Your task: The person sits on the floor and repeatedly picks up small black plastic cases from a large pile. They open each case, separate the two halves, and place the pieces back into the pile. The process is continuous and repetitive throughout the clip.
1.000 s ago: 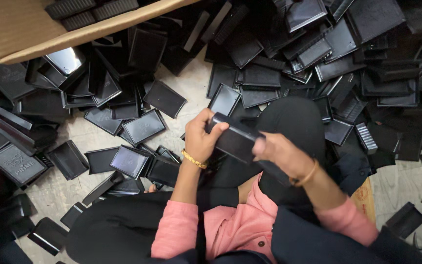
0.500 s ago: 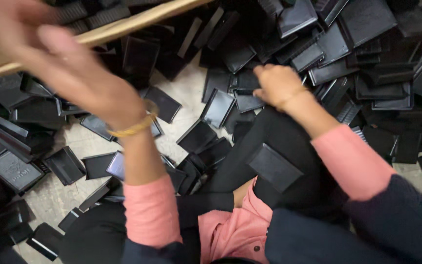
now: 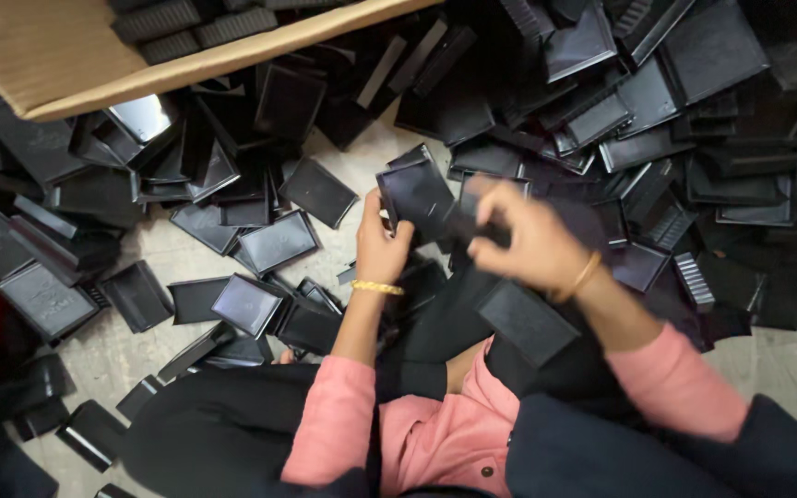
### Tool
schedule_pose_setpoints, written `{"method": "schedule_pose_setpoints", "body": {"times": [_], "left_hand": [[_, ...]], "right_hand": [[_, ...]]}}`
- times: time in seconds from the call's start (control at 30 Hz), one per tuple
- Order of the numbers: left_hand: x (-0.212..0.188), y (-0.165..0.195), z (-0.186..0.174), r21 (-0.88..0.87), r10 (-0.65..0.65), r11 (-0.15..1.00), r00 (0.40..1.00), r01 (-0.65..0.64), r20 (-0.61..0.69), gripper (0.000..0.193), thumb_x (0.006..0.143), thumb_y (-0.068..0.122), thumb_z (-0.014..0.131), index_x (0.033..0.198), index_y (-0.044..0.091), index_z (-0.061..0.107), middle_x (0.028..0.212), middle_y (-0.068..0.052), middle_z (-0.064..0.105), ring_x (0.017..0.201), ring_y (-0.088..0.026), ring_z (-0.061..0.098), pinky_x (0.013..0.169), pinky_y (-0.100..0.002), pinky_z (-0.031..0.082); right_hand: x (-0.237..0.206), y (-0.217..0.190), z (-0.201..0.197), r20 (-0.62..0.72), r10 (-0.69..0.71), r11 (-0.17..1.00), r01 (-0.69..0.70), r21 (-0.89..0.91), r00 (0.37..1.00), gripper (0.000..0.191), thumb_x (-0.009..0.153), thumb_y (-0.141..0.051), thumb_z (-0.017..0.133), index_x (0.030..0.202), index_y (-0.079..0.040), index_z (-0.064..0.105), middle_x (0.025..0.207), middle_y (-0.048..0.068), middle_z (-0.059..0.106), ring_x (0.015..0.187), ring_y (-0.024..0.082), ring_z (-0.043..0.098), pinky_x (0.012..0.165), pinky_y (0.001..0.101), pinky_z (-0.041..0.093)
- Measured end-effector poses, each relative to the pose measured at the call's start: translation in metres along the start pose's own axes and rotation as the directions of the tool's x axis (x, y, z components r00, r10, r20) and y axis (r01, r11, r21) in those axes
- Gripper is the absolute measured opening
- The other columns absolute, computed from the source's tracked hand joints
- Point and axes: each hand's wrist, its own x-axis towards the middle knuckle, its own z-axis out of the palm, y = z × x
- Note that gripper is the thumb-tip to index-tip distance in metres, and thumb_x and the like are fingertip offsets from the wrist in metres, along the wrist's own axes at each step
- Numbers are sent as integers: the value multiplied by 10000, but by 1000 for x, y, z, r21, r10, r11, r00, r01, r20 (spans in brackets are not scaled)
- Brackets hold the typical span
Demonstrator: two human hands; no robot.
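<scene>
At centre frame, the left hand (image 3: 382, 247) grips a black tray (image 3: 417, 195), fingers closed around its lower edge, while the blurred right hand (image 3: 523, 242) pinches the tray's right side. More black trays (image 3: 274, 242) lie heaped across the floor (image 3: 108, 355), beneath a cardboard box (image 3: 57, 55) at upper left.

A flat black plastic tray (image 3: 414, 192) held tilted above the lap.

Workshop floor: heaped black plastic trays (image 3: 712, 55), cardboard box (image 3: 39, 55)
</scene>
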Motion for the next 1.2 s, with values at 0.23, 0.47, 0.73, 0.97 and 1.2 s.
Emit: {"method": "schedule_pose_setpoints", "body": {"times": [0.23, 0.47, 0.73, 0.97, 1.2], "left_hand": [[-26, 52, -10, -969, -28, 241, 999, 43, 37, 433, 957, 181, 590, 1354, 133, 423, 1379, -126, 574, 1214, -248, 594, 1035, -401, 508], [-26, 45, 2, -733, -73, 680, 997, 20, -40, 658, 1106, 546, 281, 1503, 70, 502, 1431, -83, 571, 1289, -202, 575, 1136, -356, 437], [-25, 44, -5, -609, 46, 789, 996, -83, -76, 528, 1142, 490, 322, 1265, 59, 602, 1178, -56, 658, 1104, -147, 616, 1024, -289, 473], [-20, 46, -41, -5, 73, 997, 925, -81, -373, 454, 980, 360, 699, 747, 18, 511, 616, -24, 442, 613, -123, 394, 573, -304, 375], [-14, 39, -59, -397, 62, 892, 929, -215, -364, 361, 1070, 396, 581, 959, 53, 576, 847, -33, 561, 812, -128, 520, 743, -285, 456]], "right_hand": [[-28, -43, 61, -165, -24, 1000, 22, -14, 986, 703, 733, -202, 899, 1334, -69, 558, 1248, 125, 615, 1085, 199, 643, 917, 363, 583], [-12, -45, 66, -220, -35, 996, 52, 74, 975, 697, 789, -191, 886, 1419, -113, 596, 1263, 97, 650, 1083, 179, 664, 922, 340, 617], [-19, -13, 62, 69, 190, 907, -202, 370, 979, 580, 930, -221, 735, 1465, -57, 587, 1241, 45, 697, 1071, 121, 661, 948, 267, 552], [-24, -11, 58, 14, 141, 876, -132, 464, 990, 418, 878, -61, 754, 1255, 42, 604, 1199, 65, 706, 1079, 93, 688, 956, 261, 573], [13, -103, 27, -10, -72, 995, 71, -71, 997, 277, 861, -195, 818, 1027, 3, 720, 763, 3, 653, 700, 82, 585, 613, 262, 514]]}}
